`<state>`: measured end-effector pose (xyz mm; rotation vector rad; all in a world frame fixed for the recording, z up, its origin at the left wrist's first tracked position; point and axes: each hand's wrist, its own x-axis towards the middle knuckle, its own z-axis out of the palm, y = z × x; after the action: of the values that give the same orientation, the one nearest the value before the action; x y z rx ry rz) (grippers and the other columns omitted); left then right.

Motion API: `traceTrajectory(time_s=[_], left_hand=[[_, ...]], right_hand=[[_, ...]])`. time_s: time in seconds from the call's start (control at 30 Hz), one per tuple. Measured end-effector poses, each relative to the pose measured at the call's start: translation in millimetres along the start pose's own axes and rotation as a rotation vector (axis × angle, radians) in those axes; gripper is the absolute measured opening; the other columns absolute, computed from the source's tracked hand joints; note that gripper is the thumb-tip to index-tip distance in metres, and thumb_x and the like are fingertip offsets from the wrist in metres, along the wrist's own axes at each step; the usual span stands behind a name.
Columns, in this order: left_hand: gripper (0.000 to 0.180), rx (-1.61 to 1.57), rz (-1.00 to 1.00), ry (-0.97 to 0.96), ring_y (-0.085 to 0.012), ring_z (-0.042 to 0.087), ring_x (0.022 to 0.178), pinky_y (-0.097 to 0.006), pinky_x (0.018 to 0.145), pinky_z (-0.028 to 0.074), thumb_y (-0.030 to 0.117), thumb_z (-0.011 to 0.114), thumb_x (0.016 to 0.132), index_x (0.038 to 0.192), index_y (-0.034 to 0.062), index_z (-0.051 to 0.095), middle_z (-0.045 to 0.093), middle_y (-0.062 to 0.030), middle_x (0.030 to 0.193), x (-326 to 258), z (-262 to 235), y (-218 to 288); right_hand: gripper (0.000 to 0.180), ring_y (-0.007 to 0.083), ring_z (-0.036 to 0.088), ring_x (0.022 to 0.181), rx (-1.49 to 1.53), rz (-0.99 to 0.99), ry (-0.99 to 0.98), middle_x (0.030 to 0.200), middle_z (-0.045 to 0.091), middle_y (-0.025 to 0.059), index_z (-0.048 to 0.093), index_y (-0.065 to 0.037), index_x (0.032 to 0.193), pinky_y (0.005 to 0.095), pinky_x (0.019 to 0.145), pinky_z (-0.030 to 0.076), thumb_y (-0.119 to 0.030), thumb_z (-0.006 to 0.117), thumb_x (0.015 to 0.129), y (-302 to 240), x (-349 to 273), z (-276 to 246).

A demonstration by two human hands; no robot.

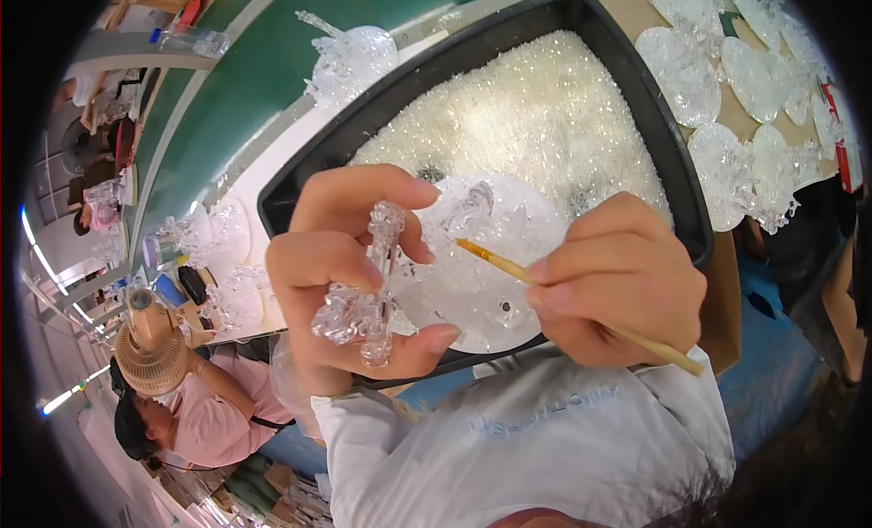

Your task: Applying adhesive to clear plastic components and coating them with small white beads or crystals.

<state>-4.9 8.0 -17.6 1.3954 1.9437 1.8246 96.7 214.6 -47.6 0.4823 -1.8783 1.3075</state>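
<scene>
My left hand (318, 264) grips a clear, see-through ornament, its fingers curled around a ridged column (381, 255). A round transparent disc (490, 301) spreads beside those fingers, seemingly part of the same piece; a small dark spot shows near its lower edge. In my right hand (627, 292) is a thin paintbrush (504, 263), pinched between thumb and fingers. Its orange-brown tip points left, over the disc; whether it touches cannot be made out. Both hands are above the near part of a black tub (686, 178) holding glittering clear granules (536, 101).
More clear ornaments with round bases lie on the right-hand table (749, 78), at the tub's far left (359, 60) and along the left (227, 233). A person in pink (218, 410) sits at lower left beside a fan (150, 355). A plastic bottle (195, 42) lies upper left.
</scene>
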Motion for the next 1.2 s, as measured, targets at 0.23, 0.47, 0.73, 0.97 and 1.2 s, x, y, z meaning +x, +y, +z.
traceTrajectory(time_s=[0.23, 0.47, 0.73, 0.97, 1.2], left_hand=[[0.067, 0.21, -0.006, 0.075, -0.0176, 0.057, 0.088, -0.032, 0.073, 0.054, 0.016, 0.087, 0.068, 0.116, 0.0083, 0.04, 0.053, -0.0249, 0.12, 31, -15, 5], [0.02, 0.929, 0.55, 0.332, -0.0489, 0.056, 0.071, -0.052, 0.069, 0.047, 0.01, 0.065, 0.083, 0.085, -0.006, 0.054, 0.062, -0.0234, 0.072, 197, -20, -51], [0.088, 1.172, -0.255, 0.034, -0.0467, 0.054, 0.118, -0.054, 0.095, 0.046, 0.057, 0.072, 0.077, 0.128, -0.0097, 0.046, 0.048, -0.0313, 0.133, 255, -73, -202], [0.061, 1.17, -0.465, -0.697, -0.0337, 0.056, 0.124, -0.039, 0.104, 0.044, 0.019, 0.063, 0.085, 0.142, 0.0046, 0.046, 0.052, -0.0204, 0.14, 220, -147, -112], [0.034, 1.009, -0.301, -0.947, -0.0278, 0.067, 0.092, -0.039, 0.084, 0.052, 0.015, 0.068, 0.087, 0.12, 0.0068, 0.066, 0.072, -0.0131, 0.1, 181, -150, -109]], right_hand=[[0.025, 0.0206, 0.052, 0.065, 0.105, -0.121, 0.291, 0.092, 0.06, 0.0099, 0.054, -0.01, 0.112, 0.0293, 0.055, 0.041, -0.009, 0.067, 0.09, 1, -14, -10], [0.018, 0.0185, 0.052, 0.064, 0.02, -0.098, 0.206, 0.093, 0.062, 0.0145, 0.048, -0.009, 0.116, 0.0314, 0.058, 0.044, -0.014, 0.054, 0.099, 0, -16, -15], [0.023, 0.0197, 0.057, 0.063, -0.095, -0.058, 0.076, 0.075, 0.068, 0.01, 0.053, -0.006, 0.112, 0.0309, 0.059, 0.047, 0.001, 0.061, 0.092, -9, -4, -9], [0.022, 0.0185, 0.052, 0.068, -0.027, 0.023, 0.158, 0.074, 0.069, 0.0103, 0.056, -0.001, 0.115, 0.0304, 0.06, 0.046, -0.009, 0.045, 0.098, -7, -9, -16], [0.024, 0.0197, 0.053, 0.072, -0.049, 0.014, 0.067, 0.095, 0.069, 0.0179, 0.057, 0.002, 0.114, 0.031, 0.062, 0.046, -0.007, 0.044, 0.096, -1, -3, -13]])
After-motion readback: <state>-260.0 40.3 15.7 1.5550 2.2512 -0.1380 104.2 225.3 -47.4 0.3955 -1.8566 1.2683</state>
